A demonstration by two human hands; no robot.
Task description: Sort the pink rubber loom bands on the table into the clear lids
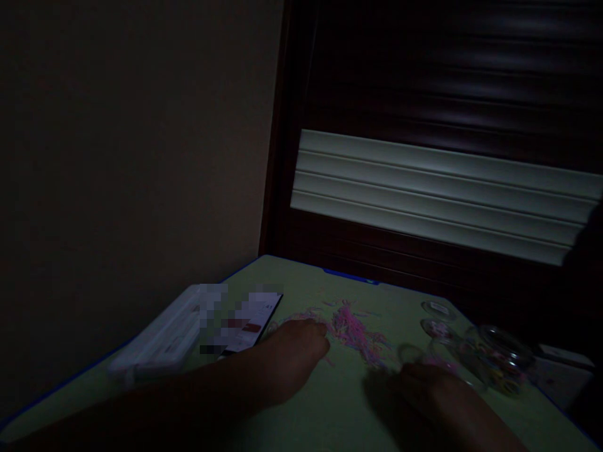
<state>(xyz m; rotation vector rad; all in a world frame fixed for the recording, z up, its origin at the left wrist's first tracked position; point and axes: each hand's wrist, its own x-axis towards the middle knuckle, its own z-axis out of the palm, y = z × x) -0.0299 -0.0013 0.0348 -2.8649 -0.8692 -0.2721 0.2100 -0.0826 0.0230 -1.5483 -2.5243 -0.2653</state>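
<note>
The room was dim. A loose heap of pink threads [351, 329] lay on the green table [330, 414], at about twelve o'clock from the hands. The heap was stretched out, its long axis running from ten o'clock down toward four o'clock; single strands pointed every way. The left hand [294, 358] rested palm-down with its fingers curled loosely, fingertips touching the near edge of the heap and gripping nothing that showed. The right hand [431, 389] lay at four o'clock of the heap; blur and shadow hid whether it was open or closed. A glass jar [497, 359] lay tipped on its side at three o'clock, beads inside. By my reading, most threads were still unsorted, so the work looked early.
</note>
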